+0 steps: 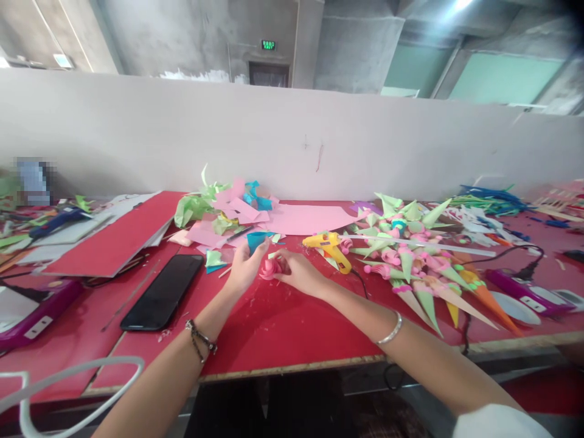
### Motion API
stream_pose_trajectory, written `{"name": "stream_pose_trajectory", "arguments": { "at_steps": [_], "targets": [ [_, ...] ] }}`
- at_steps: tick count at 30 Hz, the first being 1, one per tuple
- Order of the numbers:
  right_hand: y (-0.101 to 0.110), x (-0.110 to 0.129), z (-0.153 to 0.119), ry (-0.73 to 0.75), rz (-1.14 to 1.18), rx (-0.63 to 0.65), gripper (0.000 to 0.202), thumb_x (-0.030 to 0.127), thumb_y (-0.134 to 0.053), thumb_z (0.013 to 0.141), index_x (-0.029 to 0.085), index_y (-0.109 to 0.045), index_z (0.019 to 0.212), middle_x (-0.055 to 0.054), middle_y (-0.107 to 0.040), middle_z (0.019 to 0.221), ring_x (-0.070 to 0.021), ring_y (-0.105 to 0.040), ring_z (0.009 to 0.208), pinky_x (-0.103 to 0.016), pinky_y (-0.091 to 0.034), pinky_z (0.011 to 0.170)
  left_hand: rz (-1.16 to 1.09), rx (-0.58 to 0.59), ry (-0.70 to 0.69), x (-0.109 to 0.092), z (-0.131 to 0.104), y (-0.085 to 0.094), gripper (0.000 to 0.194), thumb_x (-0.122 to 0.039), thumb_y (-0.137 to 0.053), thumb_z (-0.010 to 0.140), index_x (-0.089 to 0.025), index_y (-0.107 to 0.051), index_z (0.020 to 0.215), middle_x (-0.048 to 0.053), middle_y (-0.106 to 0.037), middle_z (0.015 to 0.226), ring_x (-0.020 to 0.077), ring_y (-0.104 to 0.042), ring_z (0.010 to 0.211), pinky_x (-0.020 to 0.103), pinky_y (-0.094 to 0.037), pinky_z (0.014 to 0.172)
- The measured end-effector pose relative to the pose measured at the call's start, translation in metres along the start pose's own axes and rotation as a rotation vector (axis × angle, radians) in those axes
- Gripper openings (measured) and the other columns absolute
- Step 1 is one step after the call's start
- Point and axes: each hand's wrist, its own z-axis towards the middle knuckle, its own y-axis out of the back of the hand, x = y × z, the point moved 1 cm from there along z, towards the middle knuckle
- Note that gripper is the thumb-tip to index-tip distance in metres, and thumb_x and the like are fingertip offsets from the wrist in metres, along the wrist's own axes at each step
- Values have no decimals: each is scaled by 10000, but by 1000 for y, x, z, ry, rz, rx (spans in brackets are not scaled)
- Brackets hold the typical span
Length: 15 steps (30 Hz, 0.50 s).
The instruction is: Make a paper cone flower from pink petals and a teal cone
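Observation:
My left hand [246, 267] is closed around a folded piece of teal-blue paper [256, 239], its thumb pointing right. Just beside it, my right hand [298, 272] pinches a small pink paper rose [269, 268], low over the red tabletop [292, 331]. A yellow glue gun [329, 248] with a long clear glue stick [420, 244] in its back lies beyond my right hand. Small green and blue paper squares [214, 260] lie left of my left hand. At the right is a heap of green and pink paper cones [406, 261].
A black phone [163, 293] lies left of my forearm. Pink paper sheets [310, 219] and crumpled green scraps [194, 208] sit at the back. Purple power strips [524, 291] stand on both sides, with cords. A white partition [292, 140] closes off the table's far edge.

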Motion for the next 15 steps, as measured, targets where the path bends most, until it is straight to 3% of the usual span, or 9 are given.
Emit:
{"name": "stream_pose_trajectory", "arguments": {
  "at_steps": [7, 15],
  "targets": [
    [-12, -6, 18, 70, -8, -30, 109, 168, -570, 718, 174, -495, 796, 41, -498, 625, -100, -486, 575, -202, -349, 543, -3, 3, -4, 1, 0, 1, 183, -341, -557, 669, -160, -574, 692, -26, -565, 604, 102, -498, 568, 216, -399, 570],
    [-25, -2, 33, 41, -53, -27, 190, 223, -552, 738, 180, -505, 917, 5, -538, 691, -117, -492, 597, -217, -336, 535, 13, 56, -30, -1, -2, 1, 148, -307, -525, 696, -164, -523, 660, -41, -494, 560, 92, -461, 538, 210, -385, 547]
  ]
}}
